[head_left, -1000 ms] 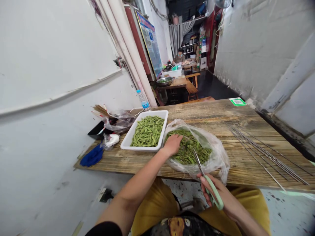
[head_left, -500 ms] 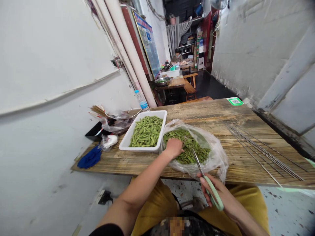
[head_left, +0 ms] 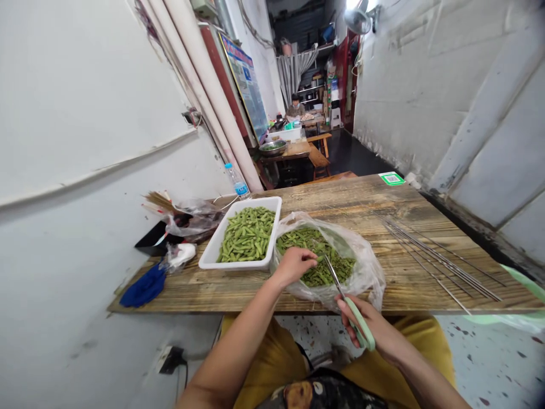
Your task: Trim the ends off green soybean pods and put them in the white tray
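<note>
My left hand (head_left: 296,265) is over the left part of an open clear plastic bag (head_left: 369,264), its thumb and fingers pinching a green soybean pod (head_left: 320,258). Green pods and small trimmed bits (head_left: 330,270) fill the bag. In my right hand (head_left: 361,321) is a pair of scissors (head_left: 356,318) with pale green handles. Its blades point up and left, with the tips close to the pinched pod. Left of the bag, a white plastic tray (head_left: 204,262) holds a heap of pods (head_left: 249,234).
Several long metal skewers (head_left: 443,261) lie on the wooden table (head_left: 340,196) at the right. A blue cloth (head_left: 143,287), a black box (head_left: 153,240) and a water bottle (head_left: 238,183) are on the left. Farther back, a person (head_left: 294,107) sits behind another table.
My left hand has come up from among the pods and now pinches one near the scissor tips. The camera view has shifted slightly, moving the scene left.
</note>
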Available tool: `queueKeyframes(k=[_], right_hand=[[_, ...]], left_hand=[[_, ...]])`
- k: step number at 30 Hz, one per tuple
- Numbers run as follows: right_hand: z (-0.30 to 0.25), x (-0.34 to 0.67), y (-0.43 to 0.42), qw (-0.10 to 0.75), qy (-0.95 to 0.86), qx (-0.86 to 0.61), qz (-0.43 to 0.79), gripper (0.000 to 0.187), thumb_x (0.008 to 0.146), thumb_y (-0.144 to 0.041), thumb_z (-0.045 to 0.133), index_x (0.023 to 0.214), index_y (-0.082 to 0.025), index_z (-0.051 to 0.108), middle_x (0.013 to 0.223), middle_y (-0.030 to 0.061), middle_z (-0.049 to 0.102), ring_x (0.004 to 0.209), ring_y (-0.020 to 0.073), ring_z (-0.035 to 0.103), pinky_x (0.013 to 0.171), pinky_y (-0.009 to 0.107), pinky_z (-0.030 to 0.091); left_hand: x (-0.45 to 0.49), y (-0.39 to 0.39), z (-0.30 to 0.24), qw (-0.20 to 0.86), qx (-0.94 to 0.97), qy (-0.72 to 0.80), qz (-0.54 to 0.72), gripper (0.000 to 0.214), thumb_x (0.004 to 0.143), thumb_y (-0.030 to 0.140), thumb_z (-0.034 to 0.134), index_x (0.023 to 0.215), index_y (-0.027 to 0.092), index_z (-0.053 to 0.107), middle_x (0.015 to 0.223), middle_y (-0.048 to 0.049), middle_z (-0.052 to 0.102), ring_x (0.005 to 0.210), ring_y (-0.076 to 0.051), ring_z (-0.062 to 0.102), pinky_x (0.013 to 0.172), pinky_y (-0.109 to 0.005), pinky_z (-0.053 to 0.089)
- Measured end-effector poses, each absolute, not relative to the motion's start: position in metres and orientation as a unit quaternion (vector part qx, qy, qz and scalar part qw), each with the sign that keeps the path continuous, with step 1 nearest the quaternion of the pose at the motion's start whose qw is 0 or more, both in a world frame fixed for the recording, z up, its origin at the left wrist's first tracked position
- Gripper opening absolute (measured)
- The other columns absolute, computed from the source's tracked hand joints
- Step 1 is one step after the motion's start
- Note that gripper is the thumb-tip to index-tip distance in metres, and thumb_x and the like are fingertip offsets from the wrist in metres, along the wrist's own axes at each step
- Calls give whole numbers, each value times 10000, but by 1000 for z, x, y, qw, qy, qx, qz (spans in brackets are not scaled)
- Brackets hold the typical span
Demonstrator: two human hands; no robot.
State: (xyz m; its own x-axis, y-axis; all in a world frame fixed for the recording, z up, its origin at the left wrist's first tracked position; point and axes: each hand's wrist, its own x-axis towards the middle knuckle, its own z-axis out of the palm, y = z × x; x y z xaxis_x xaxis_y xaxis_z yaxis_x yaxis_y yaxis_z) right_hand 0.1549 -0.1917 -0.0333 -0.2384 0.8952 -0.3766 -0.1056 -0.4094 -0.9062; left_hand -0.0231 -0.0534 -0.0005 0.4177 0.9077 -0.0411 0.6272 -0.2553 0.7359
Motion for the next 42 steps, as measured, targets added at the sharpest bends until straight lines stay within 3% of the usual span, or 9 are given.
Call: queueKeyframes(k=[10, 16, 21, 27, 31, 35, 42], right_hand=[[-24, 152, -191, 382, -377, -484, 691, 412, 741, -580, 612, 874, -197, 540, 542, -100, 414, 373, 47, 373, 330, 166, 347], [-19, 144, -194, 409, -352, -494, 682, 472, 681, -607, 652, 886, -209, 501, 524, -112, 425, 335, 43, 366, 304, 168, 338], [-26, 135, -194, 432, -340, -486, 679, 489, 669, -627, 646, 884, -211, 503, 519, -112, 425, 315, 43, 349, 285, 179, 340], [-33, 135, -195, 433, -328, -507, 670, 453, 682, -628, 630, 799, -210, 503, 511, -105, 436, 293, 46, 361, 263, 182, 338], [-29, 144, -197, 441, -343, -505, 658, 513, 671, -614, 655, 967, -212, 539, 533, -100, 441, 355, 57, 383, 321, 181, 367], [-25, 154, -198, 423, -393, -485, 657, 482, 758, -589, 593, 1060, -215, 555, 594, -67, 476, 455, 80, 447, 407, 194, 407], [-25, 158, -196, 361, -443, -517, 637, 506, 776, -579, 577, 1097, -188, 576, 460, -94, 401, 368, 78, 369, 356, 189, 344]], left_hand=[[-18, -69, 3, 448, 728, 468, 222, 216, 717, 300, 612, 825, 148, 720, 750, -31, 709, 712, -158, 615, 702, -251, 451], [-5, -82, -1, 583, 547, 461, 387, 341, 609, 322, 733, 881, 131, 657, 585, 25, 578, 529, -81, 486, 548, -206, 386], [15, -95, -14, 639, 408, 435, 486, 379, 550, 370, 773, 803, 120, 642, 654, 3, 578, 548, -59, 453, 547, -201, 374], [15, -94, -23, 609, 405, 452, 510, 352, 612, 412, 718, 800, 128, 627, 624, 19, 543, 545, -65, 442, 505, -191, 333], [6, -91, -21, 594, 485, 466, 442, 366, 656, 405, 672, 887, 123, 645, 587, 36, 506, 512, -66, 412, 501, -197, 327], [1, -93, -22, 570, 573, 473, 351, 413, 741, 399, 577, 1047, 128, 639, 586, 43, 480, 474, -66, 369, 494, -203, 294], [-3, -96, -19, 459, 721, 442, 271, 300, 838, 363, 425, 779, 158, 635, 554, 18, 468, 564, -125, 420, 559, -223, 327]])
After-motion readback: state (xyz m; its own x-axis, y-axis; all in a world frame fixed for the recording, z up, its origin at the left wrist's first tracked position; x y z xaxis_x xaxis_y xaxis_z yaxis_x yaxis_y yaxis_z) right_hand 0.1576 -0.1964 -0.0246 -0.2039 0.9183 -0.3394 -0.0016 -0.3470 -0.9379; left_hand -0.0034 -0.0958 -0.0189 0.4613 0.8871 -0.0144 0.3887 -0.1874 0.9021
